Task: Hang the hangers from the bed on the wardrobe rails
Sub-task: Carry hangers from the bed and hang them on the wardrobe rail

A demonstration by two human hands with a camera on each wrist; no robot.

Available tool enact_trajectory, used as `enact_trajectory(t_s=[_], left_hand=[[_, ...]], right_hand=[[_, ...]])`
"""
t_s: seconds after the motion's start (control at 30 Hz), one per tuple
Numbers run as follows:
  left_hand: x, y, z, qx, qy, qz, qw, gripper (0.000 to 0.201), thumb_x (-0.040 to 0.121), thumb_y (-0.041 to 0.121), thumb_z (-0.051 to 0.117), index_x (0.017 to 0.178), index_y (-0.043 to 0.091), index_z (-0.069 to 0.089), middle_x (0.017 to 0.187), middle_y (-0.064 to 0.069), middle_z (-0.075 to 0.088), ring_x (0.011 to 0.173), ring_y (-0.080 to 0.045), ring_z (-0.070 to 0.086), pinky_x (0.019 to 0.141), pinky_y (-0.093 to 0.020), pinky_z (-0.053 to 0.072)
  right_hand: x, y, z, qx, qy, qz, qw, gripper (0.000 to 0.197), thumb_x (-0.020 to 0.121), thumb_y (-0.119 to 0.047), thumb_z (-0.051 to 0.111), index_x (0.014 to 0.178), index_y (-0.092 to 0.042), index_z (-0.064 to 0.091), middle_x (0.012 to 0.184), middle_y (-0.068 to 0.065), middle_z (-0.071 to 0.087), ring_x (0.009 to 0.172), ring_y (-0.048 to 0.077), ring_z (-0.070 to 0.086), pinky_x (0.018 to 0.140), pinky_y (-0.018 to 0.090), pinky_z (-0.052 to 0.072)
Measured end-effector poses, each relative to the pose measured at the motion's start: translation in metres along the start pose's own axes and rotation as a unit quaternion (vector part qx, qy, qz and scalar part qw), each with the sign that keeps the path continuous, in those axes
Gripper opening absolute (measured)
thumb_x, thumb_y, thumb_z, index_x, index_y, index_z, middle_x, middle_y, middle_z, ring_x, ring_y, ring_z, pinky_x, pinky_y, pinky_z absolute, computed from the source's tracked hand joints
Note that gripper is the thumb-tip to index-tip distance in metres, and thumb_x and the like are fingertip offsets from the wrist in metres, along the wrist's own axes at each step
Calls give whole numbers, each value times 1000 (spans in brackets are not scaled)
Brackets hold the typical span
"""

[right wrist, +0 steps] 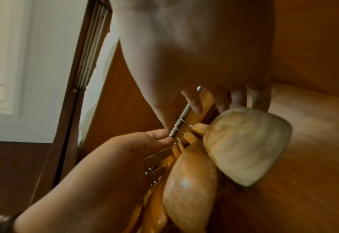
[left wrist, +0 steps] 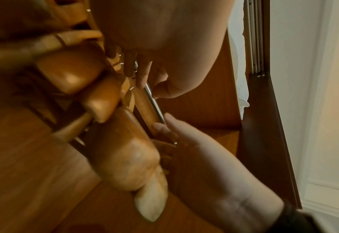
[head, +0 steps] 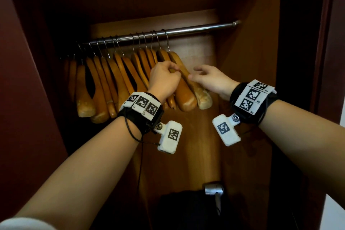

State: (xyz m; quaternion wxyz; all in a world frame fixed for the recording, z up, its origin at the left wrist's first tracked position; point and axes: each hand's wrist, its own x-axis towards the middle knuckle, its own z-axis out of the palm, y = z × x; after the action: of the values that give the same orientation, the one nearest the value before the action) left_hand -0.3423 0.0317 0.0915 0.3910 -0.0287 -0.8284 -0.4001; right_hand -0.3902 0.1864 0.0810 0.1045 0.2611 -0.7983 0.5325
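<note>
Several wooden hangers (head: 104, 80) hang by wire hooks from the metal rail (head: 196, 29) inside the wardrobe. My left hand (head: 164, 76) grips the shoulder of the second hanger from the right (head: 184, 97), with the thumb lying across it. My right hand (head: 211, 80) is relaxed beside the rightmost, pale-ended hanger (head: 203, 99), and its fingertips touch that hanger. In the left wrist view the rounded hanger ends (left wrist: 124, 149) fill the middle, with the right hand (left wrist: 200, 154) beside them. The right wrist view shows the pale hanger end (right wrist: 244, 141) below the right hand's fingers (right wrist: 238, 100).
The rail's right stretch (head: 220, 25) carries no hangers. Dark wooden wardrobe walls (head: 252, 61) close in on both sides. A dark object with a metal fitting (head: 213, 189) sits at the wardrobe's bottom. A white wall (left wrist: 314, 110) lies outside the wardrobe.
</note>
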Motion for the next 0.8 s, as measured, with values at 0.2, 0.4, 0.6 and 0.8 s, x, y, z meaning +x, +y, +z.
enact_trajectory(t_s=[0.2,0.4,0.6,0.8], left_hand=[[-18,-19,-12,107,-45,-1,993,15,74,29,59,81,43,59,113,6,51,105,-33,62,91,-58,51],[-29,-32,-16,174,-92,61,978,31,85,18,63,115,24,68,138,0,52,134,-20,38,107,-32,30],[-39,-33,-18,209,-120,95,966,33,85,21,64,117,23,68,139,-1,52,136,-21,37,109,-31,27],[-55,-34,-22,239,-135,120,954,42,85,25,62,127,24,62,140,-1,51,137,-23,36,114,-36,28]], right_hand=[[-8,-9,17,-142,-101,-29,984,99,67,-70,71,151,-28,38,145,5,49,124,22,56,105,41,48],[-16,6,23,-79,-99,25,992,83,82,-39,77,152,-26,34,95,2,70,59,18,61,52,31,47],[-21,14,27,-45,-67,27,996,81,83,-35,77,152,-25,36,100,5,70,58,15,60,52,34,47],[-42,12,28,-49,-52,32,997,76,87,-32,74,152,-25,36,110,0,64,77,9,60,56,16,43]])
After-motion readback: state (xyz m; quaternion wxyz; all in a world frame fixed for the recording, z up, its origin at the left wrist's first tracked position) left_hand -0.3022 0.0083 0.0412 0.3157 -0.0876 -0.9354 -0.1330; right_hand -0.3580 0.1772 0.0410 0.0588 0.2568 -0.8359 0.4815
